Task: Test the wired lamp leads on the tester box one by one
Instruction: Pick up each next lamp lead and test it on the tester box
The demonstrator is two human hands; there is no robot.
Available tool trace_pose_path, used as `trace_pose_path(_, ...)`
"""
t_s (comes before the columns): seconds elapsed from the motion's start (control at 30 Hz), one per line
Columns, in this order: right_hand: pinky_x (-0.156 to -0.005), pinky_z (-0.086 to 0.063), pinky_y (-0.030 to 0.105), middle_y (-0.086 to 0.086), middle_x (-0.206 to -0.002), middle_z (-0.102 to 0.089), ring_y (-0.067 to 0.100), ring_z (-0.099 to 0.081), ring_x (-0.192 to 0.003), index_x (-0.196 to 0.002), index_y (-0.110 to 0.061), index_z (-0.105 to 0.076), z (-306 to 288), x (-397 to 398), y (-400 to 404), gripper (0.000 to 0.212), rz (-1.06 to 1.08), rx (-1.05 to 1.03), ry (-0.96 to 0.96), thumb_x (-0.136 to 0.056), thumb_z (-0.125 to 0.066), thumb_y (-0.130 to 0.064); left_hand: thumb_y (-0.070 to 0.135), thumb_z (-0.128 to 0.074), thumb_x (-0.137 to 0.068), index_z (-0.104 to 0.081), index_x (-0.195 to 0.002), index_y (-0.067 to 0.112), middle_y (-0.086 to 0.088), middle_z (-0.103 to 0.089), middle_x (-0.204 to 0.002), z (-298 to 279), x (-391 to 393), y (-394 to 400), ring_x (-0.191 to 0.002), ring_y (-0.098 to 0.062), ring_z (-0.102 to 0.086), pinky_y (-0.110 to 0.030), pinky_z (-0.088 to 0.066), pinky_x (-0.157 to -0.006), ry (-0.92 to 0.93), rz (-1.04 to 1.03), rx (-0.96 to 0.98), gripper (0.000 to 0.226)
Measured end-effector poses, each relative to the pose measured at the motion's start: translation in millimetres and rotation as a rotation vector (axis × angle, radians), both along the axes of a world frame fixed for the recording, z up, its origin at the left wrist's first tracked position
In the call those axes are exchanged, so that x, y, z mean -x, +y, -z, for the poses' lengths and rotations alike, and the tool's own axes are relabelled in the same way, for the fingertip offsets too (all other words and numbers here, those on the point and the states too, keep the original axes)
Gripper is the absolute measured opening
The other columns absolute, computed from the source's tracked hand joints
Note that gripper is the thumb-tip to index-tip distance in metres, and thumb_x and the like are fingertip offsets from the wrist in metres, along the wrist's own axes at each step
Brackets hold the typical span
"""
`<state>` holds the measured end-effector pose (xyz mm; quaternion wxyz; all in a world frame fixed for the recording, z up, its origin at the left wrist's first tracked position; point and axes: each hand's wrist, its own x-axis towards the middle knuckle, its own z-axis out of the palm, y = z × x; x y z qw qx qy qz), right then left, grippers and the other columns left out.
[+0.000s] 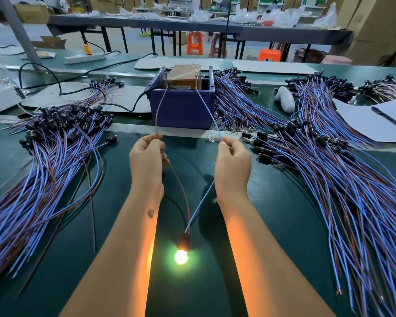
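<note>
Fingers [157, 139] of both hands pinch one lamp's brown lead [181, 186] and blue lead [201, 200].

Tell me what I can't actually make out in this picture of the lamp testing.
All in the head view:
- Where the brown lead and blue lead meet the tester box: contacts too small.
- Fingertips of the left hand and right hand: curled out of sight behind the hands.
- The lit bulb: lost in glare.
- Wire pile: cut off by the right edge.
</note>
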<state>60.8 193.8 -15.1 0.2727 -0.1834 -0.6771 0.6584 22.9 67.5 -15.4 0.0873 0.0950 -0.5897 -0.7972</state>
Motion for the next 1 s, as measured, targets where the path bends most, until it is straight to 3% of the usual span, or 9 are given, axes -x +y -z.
trace_pose_path(0.2,-0.049,-0.036,0.021,-0.014,-0.053,-0.046,0.005,-0.039,-0.050,-0.087,-0.033,-0.063,1.4,-2.2,-5.4,0.025,-0.114,-0.092,0.028,-0.094,-0.049,-0.014,0.007,-0.065,-0.089,-0.069,-0.092,0.025,0.016,-0.064,-0.065,-1.1,-5.3,7.3,-0.053,0.000,-0.052,-0.015,-0.047,-0.057,0.072,0.197,0.186,0.019)
trace_pose_path(0.3,-0.053,-0.039,0.028,-0.010,-0.056,-0.049,0.008,-0.042,-0.053,-0.086,-0.032,-0.065,0.9,-2.3,-8.4,0.023,-0.176,-0.147,0.042,-0.093,-0.052,-0.014,0.008,-0.067,-0.089,-0.071,-0.094,0.023,0.016,-0.066,-0.066,-1.6,-8.9,9.1,-0.054,0.005,-0.054,-0.010,-0.044,-0.056,0.114,0.260,0.251,0.016)
trace_pose_path(0.47,-0.065,-0.050,0.040,0.003,-0.072,-0.067,0.019,-0.054,-0.064,-0.095,-0.027,-0.071,4.3,-2.3,-14.5,0.017,-0.259,-0.291,0.035,-0.091,-0.057,-0.019,0.008,-0.063,-0.093,-0.071,-0.104,0.005,0.017,-0.062,-0.055,-4.1,-12.7,10.5,-0.048,0.006,-0.053,-0.005,-0.039,-0.050,0.151,0.292,0.214,0.015)
trace_pose_path(0.57,-0.057,-0.041,0.030,-0.010,-0.057,-0.058,0.006,-0.045,-0.054,-0.096,-0.027,-0.071,6.1,-1.9,-13.4,0.016,-0.294,-0.328,0.045,-0.092,-0.058,-0.019,0.016,-0.065,-0.093,-0.071,-0.099,0.006,0.019,-0.057,-0.052,-4.3,-11.8,9.6,-0.046,0.006,-0.049,-0.006,-0.038,-0.050,0.134,0.280,0.216,0.012)
trace_pose_path(0.63,-0.059,-0.040,0.025,-0.018,-0.056,-0.056,0.004,-0.047,-0.056,-0.096,-0.025,-0.072,5.6,-2.6,-13.1,0.016,-0.318,-0.319,0.042,-0.093,-0.058,-0.019,0.017,-0.065,-0.093,-0.070,-0.094,0.008,0.019,-0.055,-0.052,-4.7,-11.9,9.7,-0.046,0.005,-0.047,-0.006,-0.037,-0.050,0.127,0.275,0.229,0.011)
trace_pose_path(0.73,-0.068,-0.049,0.032,-0.017,-0.066,-0.061,0.006,-0.054,-0.066,-0.099,-0.020,-0.073,4.6,-2.4,-11.1,0.019,-0.329,-0.266,0.013,-0.096,-0.054,-0.018,0.016,-0.065,-0.094,-0.065,-0.081,0.015,0.016,-0.052,-0.052,-7.3,-10.7,7.6,-0.047,0.001,-0.044,-0.012,-0.037,-0.050,0.104,0.251,0.149,0.013)
trace_pose_path(0.83,-0.072,-0.056,0.044,-0.008,-0.072,-0.062,0.012,-0.053,-0.063,-0.108,-0.025,-0.069,3.7,-0.5,-6.6,0.026,-0.355,-0.209,-0.064,-0.091,-0.059,-0.007,0.016,-0.061,-0.096,-0.059,-0.076,0.019,0.009,-0.053,-0.057,-11.1,-7.5,4.0,-0.051,-0.006,-0.046,-0.018,-0.040,-0.051,0.059,0.215,-0.081,0.020)
trace_pose_path(0.93,-0.072,-0.056,0.037,-0.008,-0.087,-0.062,0.006,-0.048,-0.059,-0.122,-0.040,-0.062,4.3,-0.5,-4.7,0.057,-0.448,-0.299,-0.089,-0.078,-0.077,-0.007,0.018,-0.057,-0.098,-0.056,-0.074,0.021,0.010,-0.058,-0.059,-10.2,-5.5,1.5,-0.054,-0.005,-0.053,-0.019,-0.045,-0.055,0.041,0.149,-0.127,0.024)
trace_pose_path(1.0,-0.073,-0.055,0.034,-0.012,-0.085,-0.061,0.005,-0.046,-0.061,-0.124,-0.043,-0.061,3.6,-1.7,-6.9,0.063,-0.551,-0.280,-0.041,-0.074,-0.083,-0.012,0.018,-0.057,-0.099,-0.055,-0.075,0.020,0.010,-0.059,-0.060,-8.5,-3.9,0.7,-0.055,-0.005,-0.055,-0.019,-0.047,-0.057,0.040,0.111,-0.140,0.024)
